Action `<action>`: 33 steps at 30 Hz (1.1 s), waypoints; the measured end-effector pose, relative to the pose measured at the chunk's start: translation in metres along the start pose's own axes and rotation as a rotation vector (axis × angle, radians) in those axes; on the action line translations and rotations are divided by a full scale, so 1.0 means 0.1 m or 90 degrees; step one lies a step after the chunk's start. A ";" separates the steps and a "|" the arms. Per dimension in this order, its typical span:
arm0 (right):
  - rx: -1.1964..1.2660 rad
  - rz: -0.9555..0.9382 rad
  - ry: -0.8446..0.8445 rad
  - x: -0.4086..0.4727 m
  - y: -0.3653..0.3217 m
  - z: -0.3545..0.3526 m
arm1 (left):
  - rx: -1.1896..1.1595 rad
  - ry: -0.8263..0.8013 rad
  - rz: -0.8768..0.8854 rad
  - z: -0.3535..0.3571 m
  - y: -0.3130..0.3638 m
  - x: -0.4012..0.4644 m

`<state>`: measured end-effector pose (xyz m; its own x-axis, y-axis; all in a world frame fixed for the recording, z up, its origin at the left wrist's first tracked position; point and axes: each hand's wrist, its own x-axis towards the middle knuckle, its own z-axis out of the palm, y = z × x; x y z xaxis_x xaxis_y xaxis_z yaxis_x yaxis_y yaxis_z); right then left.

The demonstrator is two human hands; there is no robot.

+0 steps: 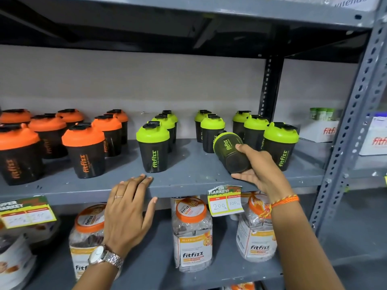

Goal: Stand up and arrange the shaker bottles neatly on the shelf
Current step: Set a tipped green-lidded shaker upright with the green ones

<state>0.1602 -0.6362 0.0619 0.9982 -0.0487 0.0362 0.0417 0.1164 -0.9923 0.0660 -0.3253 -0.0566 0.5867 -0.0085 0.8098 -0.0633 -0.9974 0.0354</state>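
Grey metal makes the shelf (pixel 188 174), and I take it as the landmark; on its left part stand the orange-lidded bottles (pixel 83 149), all upright, and on its middle and right part stand the green-lidded bottles (pixel 154 148), also upright. One bottle (pixel 230 151) is tipped over near the front of the shelf, between the green-lidded ones; its base points toward the camera and its lid end is hidden behind. The right hand (pixel 256 169) grips this tipped bottle, with the thumb on top of the base and the fingers underneath; an orange thread band is on the wrist. The left hand (pixel 128 208) lies open and flat against the front edge of the shelf, fingertips touching its top; it holds nothing; it wears a ring and a metal watch (pixel 104 257). Below the shelf stand clear jars (pixel 192 233) with orange lids; two price tags (pixel 226 200) hang from its front edge.
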 end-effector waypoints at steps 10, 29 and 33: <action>0.194 -0.006 -0.244 -0.05 0.01 0.09 | 0.006 -0.018 -0.007 0.00 0.00 -0.01; -0.184 -0.125 -0.286 0.62 0.14 -0.03 | 0.006 -0.020 -0.007 -0.01 0.02 0.00; -0.211 -0.123 -0.297 0.62 0.15 -0.03 | -0.006 -0.024 -0.005 -0.03 0.02 -0.01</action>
<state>0.2230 -0.6410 0.0492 0.8911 0.4104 0.1936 0.2831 -0.1695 -0.9440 0.0632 -0.3269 -0.0557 0.6176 -0.0040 0.7865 -0.0666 -0.9967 0.0473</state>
